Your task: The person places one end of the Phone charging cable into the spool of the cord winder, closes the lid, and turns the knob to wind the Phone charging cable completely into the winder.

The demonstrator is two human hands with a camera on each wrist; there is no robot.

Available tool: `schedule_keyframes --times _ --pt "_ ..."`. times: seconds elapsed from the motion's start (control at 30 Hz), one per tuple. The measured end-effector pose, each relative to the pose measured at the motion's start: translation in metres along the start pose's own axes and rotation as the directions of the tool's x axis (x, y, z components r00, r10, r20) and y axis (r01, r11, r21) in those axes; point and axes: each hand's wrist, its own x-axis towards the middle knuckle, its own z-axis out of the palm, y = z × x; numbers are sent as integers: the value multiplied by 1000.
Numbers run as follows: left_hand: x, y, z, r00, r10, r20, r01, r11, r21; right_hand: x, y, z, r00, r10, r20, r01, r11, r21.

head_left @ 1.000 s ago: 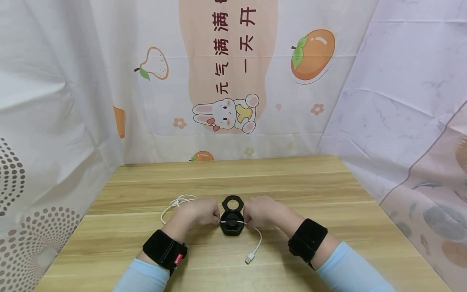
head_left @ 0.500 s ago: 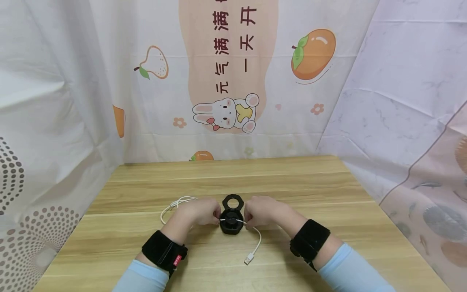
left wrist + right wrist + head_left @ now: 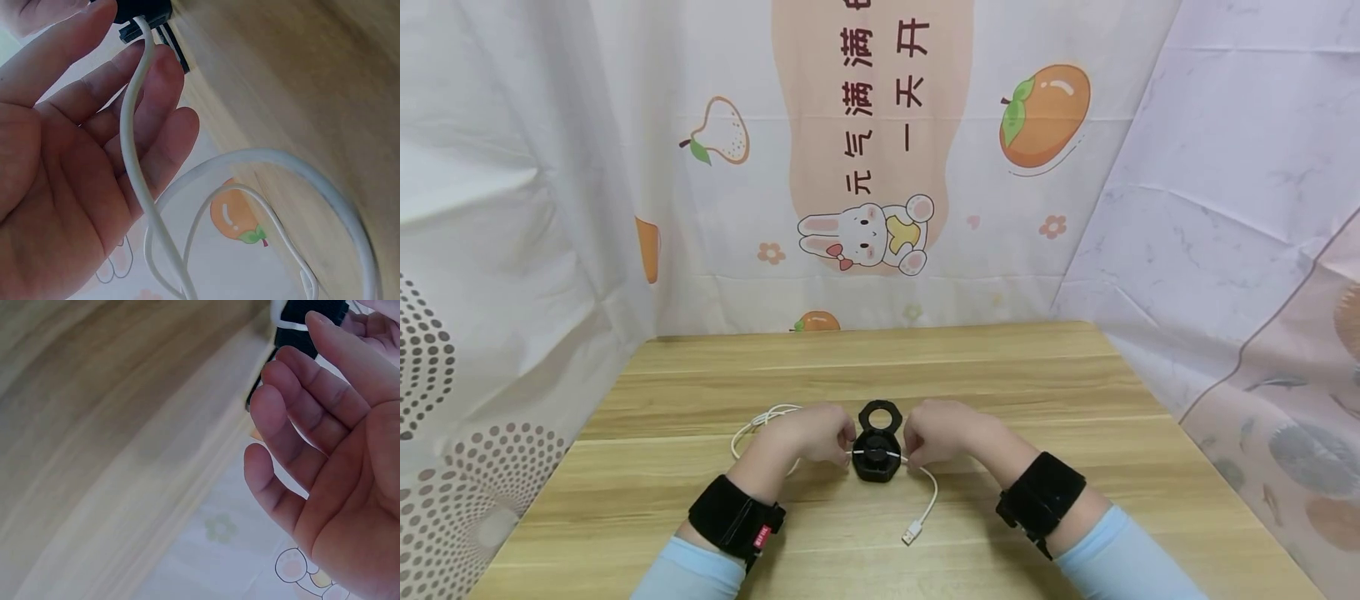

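A small black octagonal case [image 3: 876, 472] stands on the table with its ring-shaped lid [image 3: 881, 416] raised at the back. Across its middle runs a white USB cable [image 3: 931, 500], whose plug [image 3: 912, 532] lies in front on the table. My left hand [image 3: 820, 433] is at the case's left side; in the left wrist view the cable [image 3: 129, 125] passes along its loosely bent fingers [image 3: 164, 81] without a visible grip. To the right of the case is my right hand [image 3: 936, 432], its fingers [image 3: 269, 412] loosely bent and thumb close to the cable [image 3: 290, 325].
More of the white cable lies in loose loops [image 3: 745, 432] behind the left forearm. The wooden table [image 3: 1037, 375] ends at a printed curtain [image 3: 722, 225] at the back, with cloth walls on both sides. Black bands [image 3: 1041, 502] wrap both wrists.
My right hand has drawn slightly to the right from the case. The left hand's fingers look looser. Case and USB plug stay almost where they were.
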Motion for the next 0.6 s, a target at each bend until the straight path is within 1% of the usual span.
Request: schedule_keyframes --times 0.1,0.23,0.4,0.6 --pt "-1 1 -1 1000 3 -8 -3 1000 6 -1 0 -3 1000 -11 -19 11 1000 0" --pt "-1 1 -2 1000 13 -19 -12 1000 7 -4 0 -6 999 -6 -38 6 1000 10" --pt "-1 0 0 1000 23 -21 -23 1000 -10 -9 -3 -8 998 43 -46 -41 999 27" --pt "-1 -2 3 1000 16 -22 -17 999 -28 -11 -10 -4 993 95 -69 -93 995 28"
